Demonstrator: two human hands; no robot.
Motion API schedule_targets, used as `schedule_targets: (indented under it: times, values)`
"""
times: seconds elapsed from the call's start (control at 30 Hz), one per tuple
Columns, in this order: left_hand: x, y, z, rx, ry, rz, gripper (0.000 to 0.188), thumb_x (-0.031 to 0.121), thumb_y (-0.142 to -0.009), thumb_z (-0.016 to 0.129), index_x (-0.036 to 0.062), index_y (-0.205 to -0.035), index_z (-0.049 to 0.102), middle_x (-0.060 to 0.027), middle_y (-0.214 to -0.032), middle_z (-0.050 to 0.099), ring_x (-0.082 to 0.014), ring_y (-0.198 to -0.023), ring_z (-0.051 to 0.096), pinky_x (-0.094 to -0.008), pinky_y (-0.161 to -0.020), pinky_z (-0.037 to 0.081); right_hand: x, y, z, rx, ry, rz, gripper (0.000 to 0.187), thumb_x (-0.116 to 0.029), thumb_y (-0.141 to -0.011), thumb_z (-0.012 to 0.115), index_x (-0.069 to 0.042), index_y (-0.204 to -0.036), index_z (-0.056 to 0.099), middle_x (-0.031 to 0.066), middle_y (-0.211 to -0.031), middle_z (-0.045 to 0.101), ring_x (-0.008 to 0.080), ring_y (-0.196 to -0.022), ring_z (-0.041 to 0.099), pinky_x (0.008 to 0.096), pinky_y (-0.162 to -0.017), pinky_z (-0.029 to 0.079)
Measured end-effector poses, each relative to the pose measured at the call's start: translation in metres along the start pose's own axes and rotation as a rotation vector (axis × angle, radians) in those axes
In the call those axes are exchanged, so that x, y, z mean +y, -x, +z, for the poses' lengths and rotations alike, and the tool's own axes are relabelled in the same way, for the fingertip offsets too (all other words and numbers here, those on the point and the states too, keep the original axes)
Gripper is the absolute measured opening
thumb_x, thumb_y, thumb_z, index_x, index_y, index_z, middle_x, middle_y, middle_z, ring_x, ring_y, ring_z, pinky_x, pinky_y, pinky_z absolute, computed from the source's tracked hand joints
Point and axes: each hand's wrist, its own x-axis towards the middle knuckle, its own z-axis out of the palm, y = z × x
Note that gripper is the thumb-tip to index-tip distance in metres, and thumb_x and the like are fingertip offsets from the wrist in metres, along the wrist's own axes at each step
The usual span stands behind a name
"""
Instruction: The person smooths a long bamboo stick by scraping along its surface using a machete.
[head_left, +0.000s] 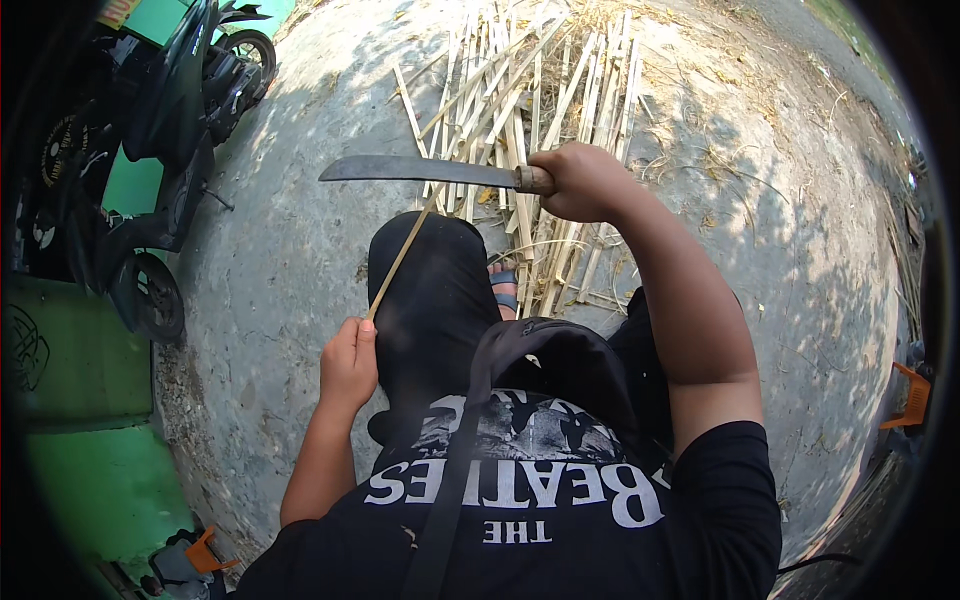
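My right hand (pixel 583 182) grips the wooden handle of a long curved machete (pixel 420 170), whose blade points left. In my left hand (pixel 349 362) is the lower end of a thin bamboo strip (pixel 403 255). The strip slants up to the right across my raised knee in black trousers (pixel 428 290) and meets the blade's edge. Beyond the blade lies a pile of split bamboo strips (pixel 530 90) on the concrete ground. My sandalled foot (pixel 503 285) shows beside the knee.
Two dark motorbikes (pixel 170 120) stand at the left against a green wall (pixel 90 380). An orange plastic object (pixel 912 395) sits at the right edge. Dry bamboo shavings litter the ground at the far right. A black strap bag (pixel 540 350) hangs on my chest.
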Motion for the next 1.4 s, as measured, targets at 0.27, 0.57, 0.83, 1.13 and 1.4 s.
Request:
schedule_targets:
  times: [0.27,0.57,0.83,1.13,1.4]
  values:
    - [-0.011,-0.016,0.016,0.146,-0.263,0.223,0.03,0.024,-0.107,0.05,0.002,-0.088,0.058,-0.0248,-0.077,0.065,-0.0487,-0.07,0.062,-0.0535,-0.061,0.047,0.041,-0.008,0.014,-0.068,-0.179,0.345,0.024,-0.018,-0.08,0.064,-0.006,-0.1,0.07,0.0191,-0.089,0.071,0.039,-0.089,0.069,0.0473,-0.081,0.054]
    - [0.005,-0.027,-0.008,-0.143,-0.104,0.049,0.037,0.027,-0.108,0.048,0.0003,-0.085,0.059,-0.0215,-0.071,0.064,-0.0413,-0.065,0.063,-0.0472,-0.06,0.046,0.037,-0.005,0.022,-0.124,0.006,0.217,0.023,-0.015,-0.08,0.064,-0.007,-0.101,0.07,0.0187,-0.092,0.072,0.038,-0.092,0.07,0.0482,-0.082,0.056]
    - [-0.009,-0.028,-0.008,-0.225,0.13,-0.044,0.041,0.03,-0.109,0.046,-0.0002,-0.085,0.059,-0.013,-0.065,0.058,-0.0221,-0.06,0.056,-0.0375,-0.06,0.044,0.042,-0.01,0.024,-0.028,-0.064,0.185,0.017,-0.012,-0.076,0.065,-0.006,-0.092,0.066,0.0209,-0.083,0.069,0.0423,-0.084,0.067,0.0502,-0.076,0.054]
    - [-0.006,-0.032,-0.01,-0.266,0.13,-0.089,0.041,0.03,-0.109,0.045,-0.0002,-0.085,0.059,-0.0164,-0.064,0.057,-0.027,-0.059,0.056,-0.0405,-0.06,0.044,0.022,-0.009,0.025,-0.095,0.007,0.137,0.021,-0.013,-0.079,0.063,-0.008,-0.098,0.069,0.019,-0.089,0.071,0.039,-0.088,0.069,0.0495,-0.079,0.055]
    - [-0.001,-0.03,-0.01,-0.199,-0.005,0.07,0.042,0.03,-0.11,0.044,-0.0003,-0.084,0.058,-0.0147,-0.064,0.056,-0.0244,-0.058,0.055,-0.0398,-0.059,0.044,0.045,-0.012,0.02,-0.159,-0.102,0.278,0.026,-0.013,-0.077,0.064,-0.009,-0.101,0.072,0.017,-0.094,0.073,0.0376,-0.093,0.071,0.048,-0.083,0.056]
